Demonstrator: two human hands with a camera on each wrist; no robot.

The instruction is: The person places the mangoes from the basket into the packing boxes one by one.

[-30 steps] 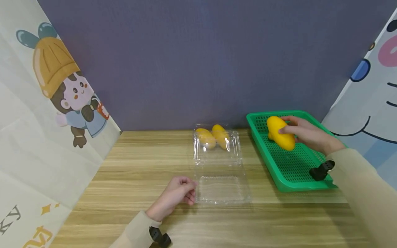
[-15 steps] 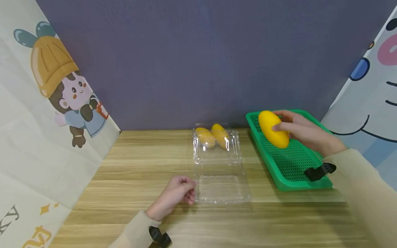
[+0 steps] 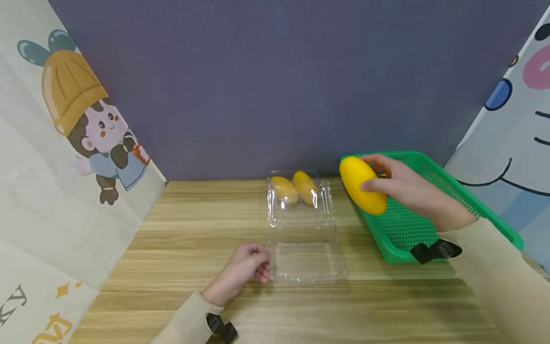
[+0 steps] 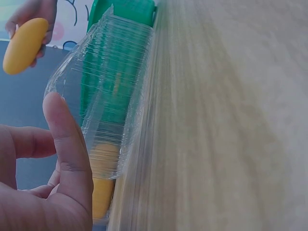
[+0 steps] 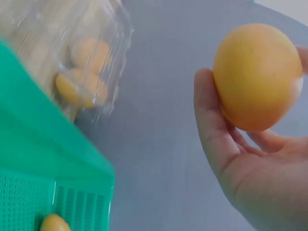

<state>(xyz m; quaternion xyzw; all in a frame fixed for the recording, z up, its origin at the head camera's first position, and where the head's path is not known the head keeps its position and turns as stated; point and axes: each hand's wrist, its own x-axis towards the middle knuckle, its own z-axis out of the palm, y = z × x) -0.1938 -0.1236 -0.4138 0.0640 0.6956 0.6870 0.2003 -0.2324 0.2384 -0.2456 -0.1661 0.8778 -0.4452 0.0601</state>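
Note:
My right hand (image 3: 401, 184) holds a yellow mango (image 3: 363, 185) above the left rim of a green basket (image 3: 388, 248); the right wrist view shows the fingers and thumb round the mango (image 5: 257, 77). A clear plastic clamshell box (image 3: 301, 224) lies unfolded on the table, hinge across its middle. Two mangoes (image 3: 284, 191) lie side by side in its far half, seen through the plastic. My left hand (image 3: 245, 267) pinches the left edge of the near half, with the thumb (image 4: 70, 149) against the plastic in the left wrist view.
One more mango (image 5: 54, 224) shows inside the basket in the right wrist view. A dark purple-grey wall (image 3: 258, 86) rises behind the wooden table (image 3: 206, 205). Printed cartoon panels (image 3: 116, 129) stand at both sides.
My right hand has carried the mango leftward from over the basket's inside to over its left rim. The left hand and the clamshell box have stayed in place.

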